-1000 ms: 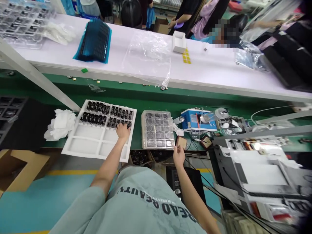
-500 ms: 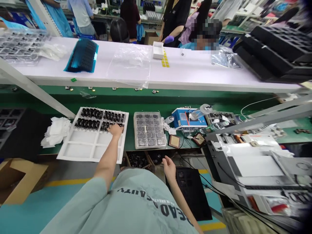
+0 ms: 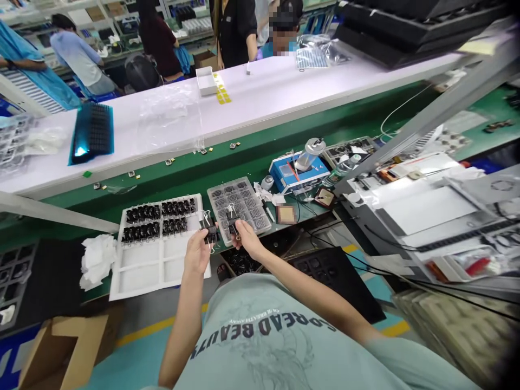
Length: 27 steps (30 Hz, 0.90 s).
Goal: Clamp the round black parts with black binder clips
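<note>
My left hand (image 3: 197, 250) is closed on a black binder clip (image 3: 210, 234) with silver wire handles, just past the right edge of the white tray (image 3: 140, 280). Opposite it, my right hand (image 3: 247, 239) grips another black binder clip (image 3: 232, 221) over the front of the clear plastic tray (image 3: 255, 205). The two clips are apart. Whether either hand has more than one clip, I cannot tell. Rows of black binder clips (image 3: 140, 232) fill the back compartments of the white tray. Its front compartments show bare white bottoms.
Crumpled white paper (image 3: 97, 261) lies left of the white tray. A blue device (image 3: 298, 172) and a bottle (image 3: 343, 170) stand at the back right. Below the bench edge is a box of black parts (image 3: 239, 262). A pale shelf (image 3: 260, 100) runs across the back, people beyond it.
My left hand has come away from the clips in the white tray and now has a clip. My right hand has risen from below the bench edge, with a clip. The view has turned.
</note>
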Each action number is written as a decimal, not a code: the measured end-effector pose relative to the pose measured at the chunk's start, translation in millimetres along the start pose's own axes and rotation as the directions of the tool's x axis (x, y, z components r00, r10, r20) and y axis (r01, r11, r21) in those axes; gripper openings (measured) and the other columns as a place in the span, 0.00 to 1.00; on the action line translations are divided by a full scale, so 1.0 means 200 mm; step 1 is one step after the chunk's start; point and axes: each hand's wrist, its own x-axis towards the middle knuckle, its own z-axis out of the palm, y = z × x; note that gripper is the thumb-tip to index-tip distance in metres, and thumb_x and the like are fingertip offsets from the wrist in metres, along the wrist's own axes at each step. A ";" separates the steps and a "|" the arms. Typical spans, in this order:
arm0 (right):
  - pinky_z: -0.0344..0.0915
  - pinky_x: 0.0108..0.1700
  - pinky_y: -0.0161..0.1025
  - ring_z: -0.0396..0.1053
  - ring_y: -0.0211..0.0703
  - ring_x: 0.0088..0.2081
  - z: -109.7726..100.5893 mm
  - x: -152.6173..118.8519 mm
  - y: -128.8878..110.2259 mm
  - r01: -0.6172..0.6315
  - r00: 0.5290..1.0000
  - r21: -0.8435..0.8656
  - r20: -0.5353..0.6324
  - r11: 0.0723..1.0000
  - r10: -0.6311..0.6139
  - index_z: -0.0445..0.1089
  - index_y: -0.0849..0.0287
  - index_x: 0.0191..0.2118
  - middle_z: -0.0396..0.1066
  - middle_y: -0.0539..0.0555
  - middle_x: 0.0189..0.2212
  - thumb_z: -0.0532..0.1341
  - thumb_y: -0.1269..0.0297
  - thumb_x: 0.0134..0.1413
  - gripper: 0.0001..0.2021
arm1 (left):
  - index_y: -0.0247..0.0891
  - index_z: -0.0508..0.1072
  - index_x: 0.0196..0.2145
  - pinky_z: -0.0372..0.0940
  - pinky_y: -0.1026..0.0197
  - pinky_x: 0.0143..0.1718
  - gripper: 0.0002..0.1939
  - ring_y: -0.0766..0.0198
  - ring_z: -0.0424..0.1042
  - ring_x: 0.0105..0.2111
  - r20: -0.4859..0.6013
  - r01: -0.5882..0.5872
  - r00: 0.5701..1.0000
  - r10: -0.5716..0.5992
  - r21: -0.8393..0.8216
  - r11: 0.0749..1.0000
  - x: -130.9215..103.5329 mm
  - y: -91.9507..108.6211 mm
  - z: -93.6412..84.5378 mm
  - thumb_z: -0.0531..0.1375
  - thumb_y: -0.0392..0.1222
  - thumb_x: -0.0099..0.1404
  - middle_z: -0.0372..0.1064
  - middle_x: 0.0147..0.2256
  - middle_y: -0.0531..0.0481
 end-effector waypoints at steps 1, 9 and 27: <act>0.58 0.19 0.34 0.65 0.38 0.20 -0.01 -0.01 0.00 0.020 1.000 -0.022 -0.023 1.000 -0.021 0.58 0.53 0.36 0.65 0.46 0.23 0.52 0.29 0.56 0.28 | 0.36 0.78 0.33 0.71 0.52 0.45 0.12 0.51 0.77 0.44 -0.031 0.000 1.000 -0.001 -0.014 1.000 -0.01 0.00 0.00 0.70 0.42 0.51 0.79 0.38 0.42; 0.59 0.24 0.36 0.63 0.38 0.21 -0.09 -0.10 -0.06 0.173 0.984 -0.249 0.000 0.953 -0.179 0.53 0.52 0.34 0.63 0.44 0.21 0.50 0.40 0.64 0.20 | 0.37 0.74 0.37 0.73 0.53 0.40 0.21 0.58 0.77 0.35 0.013 0.097 0.995 -0.099 0.110 0.989 0.04 -0.06 0.17 0.74 0.39 0.44 0.77 0.37 0.47; 0.71 0.25 0.31 0.75 0.39 0.28 -0.29 -0.24 0.03 -0.122 0.976 0.080 0.190 0.989 0.105 0.62 0.55 0.46 0.72 0.45 0.29 0.72 0.52 0.45 0.26 | 0.37 0.74 0.33 0.68 0.60 0.36 0.21 0.63 0.74 0.30 -0.121 0.041 0.992 -0.025 0.131 0.991 0.16 -0.23 0.31 0.74 0.37 0.40 0.77 0.32 0.52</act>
